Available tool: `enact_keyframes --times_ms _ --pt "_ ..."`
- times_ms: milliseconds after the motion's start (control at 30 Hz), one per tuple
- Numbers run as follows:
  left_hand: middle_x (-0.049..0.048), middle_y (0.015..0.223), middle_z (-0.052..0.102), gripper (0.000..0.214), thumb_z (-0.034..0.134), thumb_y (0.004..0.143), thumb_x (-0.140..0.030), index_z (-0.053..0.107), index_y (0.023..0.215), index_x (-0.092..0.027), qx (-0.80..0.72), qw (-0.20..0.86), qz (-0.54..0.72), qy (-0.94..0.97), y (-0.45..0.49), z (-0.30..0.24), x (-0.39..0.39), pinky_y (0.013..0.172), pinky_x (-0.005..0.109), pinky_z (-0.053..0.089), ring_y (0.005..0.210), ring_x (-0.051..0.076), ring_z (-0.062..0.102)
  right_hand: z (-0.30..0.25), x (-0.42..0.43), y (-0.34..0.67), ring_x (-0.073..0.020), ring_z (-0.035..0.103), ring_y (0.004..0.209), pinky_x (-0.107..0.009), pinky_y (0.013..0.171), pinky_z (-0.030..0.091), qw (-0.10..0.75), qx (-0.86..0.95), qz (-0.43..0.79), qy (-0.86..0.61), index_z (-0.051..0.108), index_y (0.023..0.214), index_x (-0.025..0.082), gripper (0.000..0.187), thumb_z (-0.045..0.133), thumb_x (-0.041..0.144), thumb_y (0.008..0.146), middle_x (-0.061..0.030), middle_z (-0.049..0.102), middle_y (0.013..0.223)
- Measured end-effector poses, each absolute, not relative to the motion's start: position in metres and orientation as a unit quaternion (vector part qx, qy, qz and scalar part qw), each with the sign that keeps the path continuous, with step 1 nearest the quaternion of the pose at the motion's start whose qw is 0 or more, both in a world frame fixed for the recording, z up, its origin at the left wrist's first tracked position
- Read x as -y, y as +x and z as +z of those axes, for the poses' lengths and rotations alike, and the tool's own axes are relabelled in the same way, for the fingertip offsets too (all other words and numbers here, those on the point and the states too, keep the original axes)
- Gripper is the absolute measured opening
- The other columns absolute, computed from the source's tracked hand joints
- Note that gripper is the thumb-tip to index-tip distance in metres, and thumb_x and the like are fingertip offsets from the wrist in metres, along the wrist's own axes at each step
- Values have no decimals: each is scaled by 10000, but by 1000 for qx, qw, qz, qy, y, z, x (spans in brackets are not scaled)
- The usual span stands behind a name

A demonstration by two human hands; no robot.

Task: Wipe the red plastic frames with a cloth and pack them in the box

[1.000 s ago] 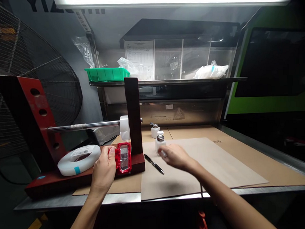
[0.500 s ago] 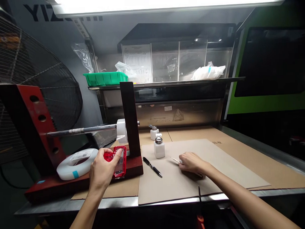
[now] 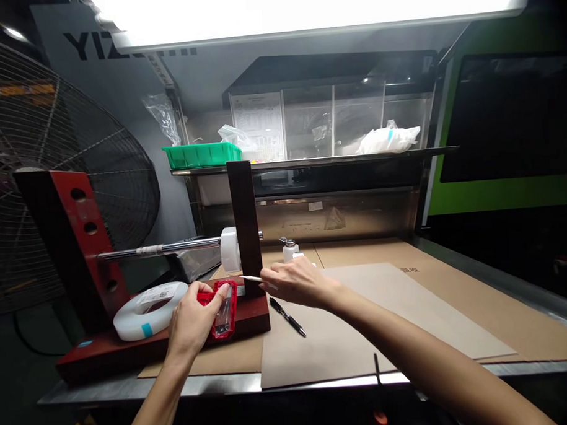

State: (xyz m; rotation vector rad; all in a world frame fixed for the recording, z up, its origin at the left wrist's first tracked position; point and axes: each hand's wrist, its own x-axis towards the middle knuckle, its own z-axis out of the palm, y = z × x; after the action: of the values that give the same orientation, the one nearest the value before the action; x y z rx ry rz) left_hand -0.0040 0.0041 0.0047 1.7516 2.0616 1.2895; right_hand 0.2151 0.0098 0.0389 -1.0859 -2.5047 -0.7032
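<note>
My left hand (image 3: 194,318) grips a red plastic frame with a clear window (image 3: 225,310) between thumb and fingers, held in front of the dark red stand. My right hand (image 3: 297,280) is closed round a thin white stick (image 3: 252,278), whose narrow tip points left toward the stand's upright, a little above and right of the frame. What else the right palm may hold is hidden. Under that hand lies a black pen (image 3: 288,318) on the cardboard. A white pump bottle (image 3: 290,252) shows behind the right hand, which mostly covers a second one.
The dark red stand (image 3: 252,313) carries a metal rod (image 3: 187,245) with a white tape roll (image 3: 229,248). A larger translucent roll (image 3: 129,326) lies on its base. Cardboard (image 3: 384,308) covers the bench. A shelf above holds a green tray (image 3: 202,156) and a white plastic bag (image 3: 389,139).
My right hand has moved left and up with the white stick, from over the cardboard to beside the red frame, covering the nearer bottle. My left hand keeps its hold; the view has shifted slightly.
</note>
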Motion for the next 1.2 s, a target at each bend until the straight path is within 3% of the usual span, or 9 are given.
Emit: enact_keyframes --times_ms 300,900,1067,1200 --pt "-23 677 559 315 558 798 -497 532 763 -185 -694 69 406 590 -9 6 -4 636 318 409 611 149 511 49 -25 190 -177 639 621 -234 492 295 129 892 -290 -322 592 920 164 295 320 273 959 -68 672 752" --pt "-37 613 518 317 569 783 -501 512 725 -195 -710 84 397 576 -7 9 -2 623 317 370 584 154 479 58 -17 177 -223 660 648 -257 503 354 89 902 -275 -321 595 902 149 218 379 181 917 -84 689 725" --pt "-46 569 517 372 635 704 -550 480 664 -213 -670 146 468 557 -14 5 4 594 307 346 552 159 470 39 -16 205 -191 619 590 -253 484 292 85 893 -252 -363 598 822 137 238 379 168 911 -84 667 695" --pt "-60 549 495 441 713 594 -579 458 679 -228 -582 269 563 521 -9 3 22 519 275 353 520 154 460 6 -12 248 -140 540 535 -257 471 235 82 882 -221 -407 591 822 150 208 420 225 916 -68 656 720"
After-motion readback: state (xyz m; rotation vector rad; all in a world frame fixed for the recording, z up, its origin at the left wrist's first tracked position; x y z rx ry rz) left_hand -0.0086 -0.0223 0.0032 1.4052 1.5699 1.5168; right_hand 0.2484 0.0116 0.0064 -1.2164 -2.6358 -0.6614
